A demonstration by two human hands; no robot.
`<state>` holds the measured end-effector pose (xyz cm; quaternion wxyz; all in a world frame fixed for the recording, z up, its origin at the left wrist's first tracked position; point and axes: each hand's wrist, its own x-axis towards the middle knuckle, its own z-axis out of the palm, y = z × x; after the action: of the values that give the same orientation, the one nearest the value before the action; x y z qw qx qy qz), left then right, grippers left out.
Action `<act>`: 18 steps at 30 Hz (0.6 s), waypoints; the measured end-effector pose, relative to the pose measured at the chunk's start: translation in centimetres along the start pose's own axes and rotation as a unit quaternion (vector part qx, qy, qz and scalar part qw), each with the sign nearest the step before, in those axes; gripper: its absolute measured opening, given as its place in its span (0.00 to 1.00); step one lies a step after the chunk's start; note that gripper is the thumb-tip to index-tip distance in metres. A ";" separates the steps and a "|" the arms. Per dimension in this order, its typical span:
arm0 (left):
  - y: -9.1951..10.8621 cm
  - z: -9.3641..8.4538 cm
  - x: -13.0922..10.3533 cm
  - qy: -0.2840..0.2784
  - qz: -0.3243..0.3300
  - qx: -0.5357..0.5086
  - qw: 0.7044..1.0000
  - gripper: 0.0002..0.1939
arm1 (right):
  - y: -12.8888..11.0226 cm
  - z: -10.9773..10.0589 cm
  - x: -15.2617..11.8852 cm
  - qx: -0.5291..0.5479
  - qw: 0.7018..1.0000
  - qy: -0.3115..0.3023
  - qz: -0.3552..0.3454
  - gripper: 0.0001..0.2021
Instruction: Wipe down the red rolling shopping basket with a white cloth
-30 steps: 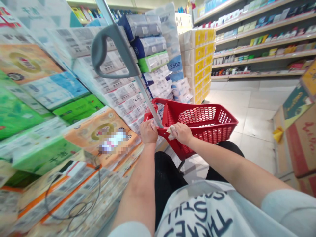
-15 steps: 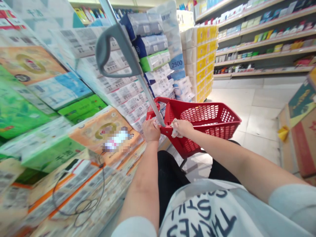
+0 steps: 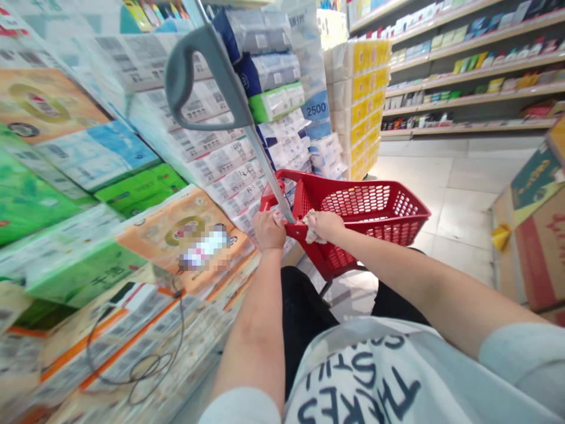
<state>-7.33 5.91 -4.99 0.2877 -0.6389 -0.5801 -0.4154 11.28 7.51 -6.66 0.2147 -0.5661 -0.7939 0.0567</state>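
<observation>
Person's left hand [image 3: 269,231] grips the left end of the red basket [image 3: 391,237], centre frame, probably to steady it; right hand [image 3: 329,225] bunches a crumpled wipe [image 3: 312,232] at the rim, likely for firm contact.

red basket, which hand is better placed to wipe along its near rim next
Right, most likely: the right hand holds a crumpled pale wad at the near rim of the red basket. The left hand, by the metal pole, shows no wad and seems better placed to steady.
</observation>
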 end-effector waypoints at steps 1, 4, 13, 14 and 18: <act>0.1 -0.1 0.0 0.001 0.000 0.001 1.000 0.17 | 0.0 0.1 -0.2 0.002 1.000 0.024 -0.008 0.23; 0.3 -0.3 -0.2 -0.001 -0.008 -0.001 1.000 0.17 | 0.3 0.6 -1.8 0.004 0.991 0.116 -0.067 0.19; 0.3 0.5 0.0 0.005 -0.033 -0.021 0.999 0.17 | 0.0 -0.4 0.2 -0.054 0.997 0.023 -0.057 0.20; 0.3 0.6 0.1 0.011 -0.033 -0.022 0.999 0.17 | 0.1 0.0 0.2 -0.047 0.995 0.059 -0.060 0.20; 0.3 1.1 0.2 0.033 -0.015 -0.033 0.999 0.17 | 1.0 1.9 -0.2 -0.025 0.981 0.159 -0.106 0.19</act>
<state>-6.86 6.91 -5.32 0.2792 -0.6251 -0.5656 -0.4597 11.43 7.96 -8.80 0.3291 -0.4856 -0.8062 -0.0771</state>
